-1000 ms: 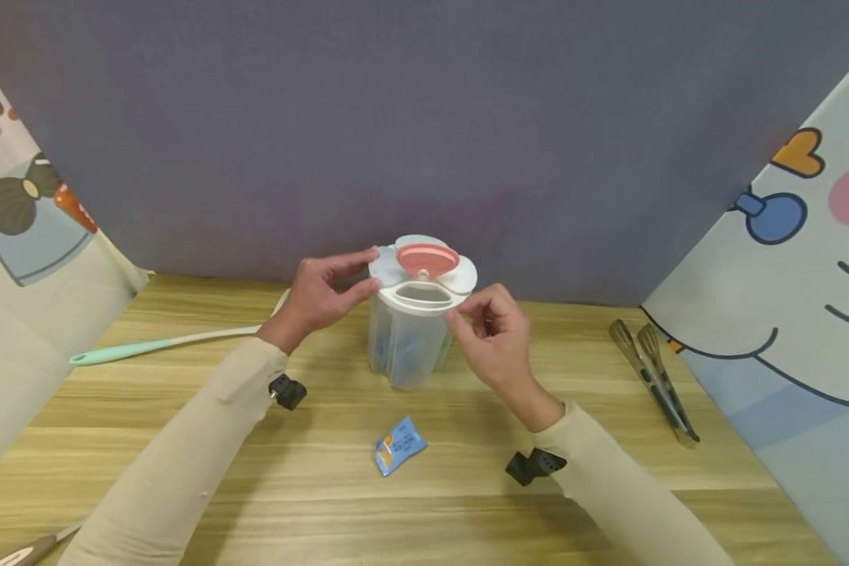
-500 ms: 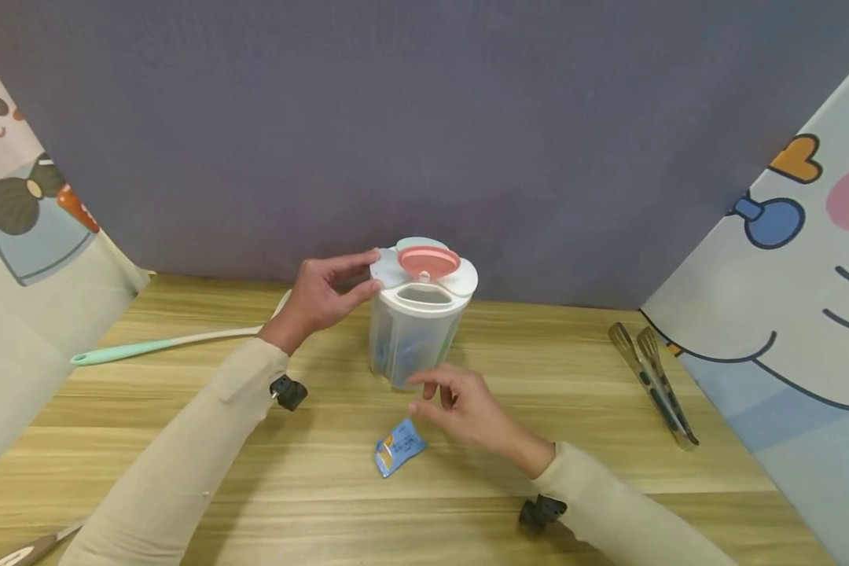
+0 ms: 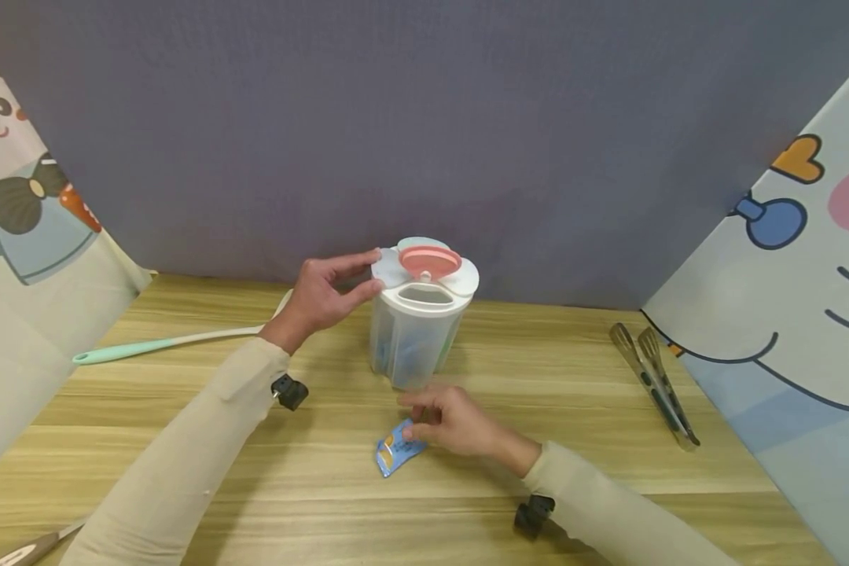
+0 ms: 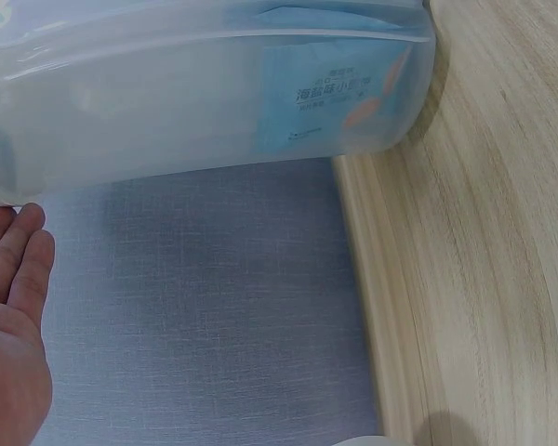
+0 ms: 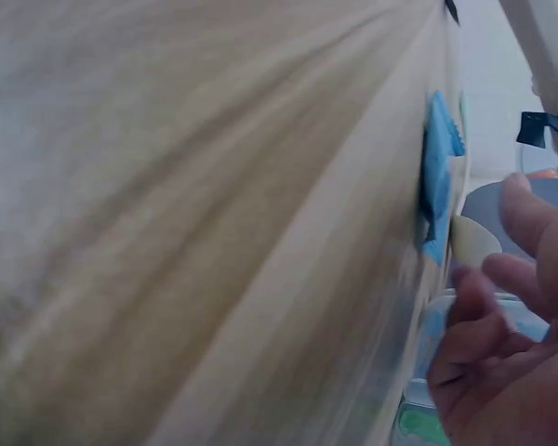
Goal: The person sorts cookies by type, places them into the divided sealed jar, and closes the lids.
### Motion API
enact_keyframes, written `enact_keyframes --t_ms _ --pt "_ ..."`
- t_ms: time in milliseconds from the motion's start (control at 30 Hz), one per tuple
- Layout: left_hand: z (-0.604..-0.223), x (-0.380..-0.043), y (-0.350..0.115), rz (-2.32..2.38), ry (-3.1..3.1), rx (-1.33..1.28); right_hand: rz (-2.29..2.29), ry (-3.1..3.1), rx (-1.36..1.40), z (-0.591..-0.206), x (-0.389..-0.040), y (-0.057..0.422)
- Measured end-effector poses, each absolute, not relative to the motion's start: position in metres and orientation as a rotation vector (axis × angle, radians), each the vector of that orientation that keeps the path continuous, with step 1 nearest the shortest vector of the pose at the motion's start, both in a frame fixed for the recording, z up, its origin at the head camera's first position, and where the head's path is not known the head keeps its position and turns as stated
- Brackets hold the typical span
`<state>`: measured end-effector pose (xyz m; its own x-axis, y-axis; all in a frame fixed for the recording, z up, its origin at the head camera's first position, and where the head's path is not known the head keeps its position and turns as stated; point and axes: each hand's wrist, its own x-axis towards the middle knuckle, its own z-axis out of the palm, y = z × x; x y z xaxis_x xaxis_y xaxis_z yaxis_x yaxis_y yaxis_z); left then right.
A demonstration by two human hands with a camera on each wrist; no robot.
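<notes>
A translucent storage canister [image 3: 416, 338] stands upright on the table, with a petal-shaped lid in white, pale blue and coral. The coral flap [image 3: 430, 262] is raised, leaving the front opening [image 3: 424, 294] uncovered. Through the wall, the left wrist view shows a blue packet [image 4: 330, 88] inside. My left hand [image 3: 325, 295] touches the lid's left edge with fairly straight fingers and thumb. Just in front of the canister lies a small blue snack packet [image 3: 396, 451]. Over it hovers my right hand [image 3: 460, 424], fingers loosely bent; in the right wrist view a gap separates them from the packet [image 5: 437, 177].
Metal tongs [image 3: 654, 385] lie at the right. At the left is a long utensil with a mint-green handle [image 3: 123, 351], its far end behind my left hand. Another brown handle [image 3: 28, 552] shows at the lower left. A grey wall panel [image 3: 424, 141] rises behind the canister.
My right hand has left the lid's right edge and come down toward me, over the snack packet on the table. The left hand stays at the lid.
</notes>
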<state>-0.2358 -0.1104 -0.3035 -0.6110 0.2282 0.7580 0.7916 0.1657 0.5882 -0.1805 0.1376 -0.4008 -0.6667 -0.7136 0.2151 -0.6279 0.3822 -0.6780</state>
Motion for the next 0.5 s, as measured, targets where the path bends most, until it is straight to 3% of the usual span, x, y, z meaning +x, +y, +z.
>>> enact_keyframes --t_ms 500 --pt "-0.3038 -0.2353 -0.1106 -1.44 -1.96 -0.95 -0.891 2.514 -1.222 -0.404 -0.1834 0.1401"
